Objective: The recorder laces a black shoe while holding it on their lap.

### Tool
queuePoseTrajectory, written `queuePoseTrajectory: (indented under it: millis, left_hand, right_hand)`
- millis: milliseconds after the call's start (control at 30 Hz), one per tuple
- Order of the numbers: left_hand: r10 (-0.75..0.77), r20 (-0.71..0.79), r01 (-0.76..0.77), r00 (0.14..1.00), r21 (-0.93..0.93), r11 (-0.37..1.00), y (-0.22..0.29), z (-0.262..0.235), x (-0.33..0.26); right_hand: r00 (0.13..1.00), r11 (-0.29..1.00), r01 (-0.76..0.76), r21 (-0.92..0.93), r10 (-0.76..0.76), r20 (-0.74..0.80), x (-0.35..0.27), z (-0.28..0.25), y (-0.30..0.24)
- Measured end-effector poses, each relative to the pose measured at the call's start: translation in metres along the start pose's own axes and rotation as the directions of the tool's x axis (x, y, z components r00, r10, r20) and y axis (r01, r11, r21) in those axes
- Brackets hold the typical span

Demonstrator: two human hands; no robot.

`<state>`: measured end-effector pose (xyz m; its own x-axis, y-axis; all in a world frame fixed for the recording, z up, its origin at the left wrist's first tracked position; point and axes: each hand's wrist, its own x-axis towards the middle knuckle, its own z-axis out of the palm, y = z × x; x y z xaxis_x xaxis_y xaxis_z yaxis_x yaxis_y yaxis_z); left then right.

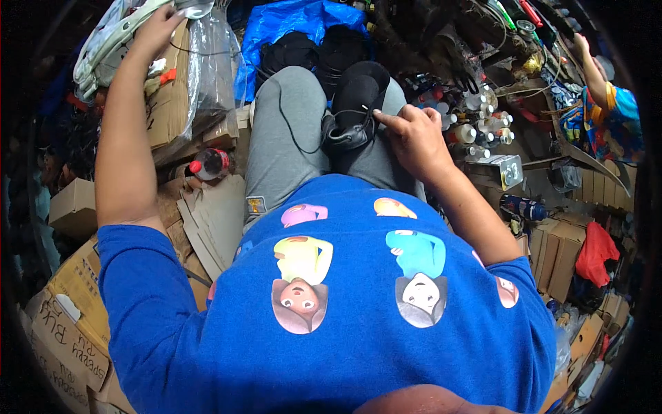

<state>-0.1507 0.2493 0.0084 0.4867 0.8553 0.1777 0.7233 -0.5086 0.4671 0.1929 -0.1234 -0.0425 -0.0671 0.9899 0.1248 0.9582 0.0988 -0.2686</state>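
A black shoe (358, 90) rests across my right thigh, its dark inside or sole facing up. Near its bunched, glossy end my right hand (419, 141) grips the edge; one finger lies straight against it and the others are curled. A small pale tip shows beside that finger, too small to name. Thin black cord (281, 103) loops from the shoe over my left thigh. Far up to the left my left hand (157, 31) is raised with curled fingers, and a dark strand trails from it toward my lap. White-green straps hang beside that hand.
Plastic-wrapped cardboard (207, 76) stands left of my legs, with a red-capped bottle (210, 164) near it. Black shoe parts (293, 52) lie ahead on a blue sheet (276, 17). Several small bottles (483, 124) and a metal tin (503, 171) crowd the right. Another person's arm (594, 79) shows at far right.
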Motion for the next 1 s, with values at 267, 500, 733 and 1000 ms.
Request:
queuePoseTrajectory:
  millis: [267,500,733,1000]
  left_hand:
    - [0.348,0.044,-0.339,0.936,-0.146,0.93,0.133,0.074,-0.087]
    - [0.417,0.173,-0.419,0.892,-0.022,0.908,0.193,0.138,-0.156]
    - [0.426,0.117,-0.382,0.897,-0.278,0.881,0.189,0.163,-0.138]
    - [0.386,0.168,-0.331,0.907,-0.282,0.9,0.186,0.168,-0.133]
  right_hand:
    - [0.998,0.985,0.029,-0.169,-0.037,-0.042,-0.002,0.005,-0.004]
    - [0.998,0.993,-0.003,0.121,-0.004,0.057,0.005,0.001,0.016]
    - [0.913,0.782,-0.279,0.557,0.037,0.406,0.032,-0.008,0.051]
    - [0.907,0.75,-0.299,0.59,0.033,0.419,0.04,-0.004,0.055]
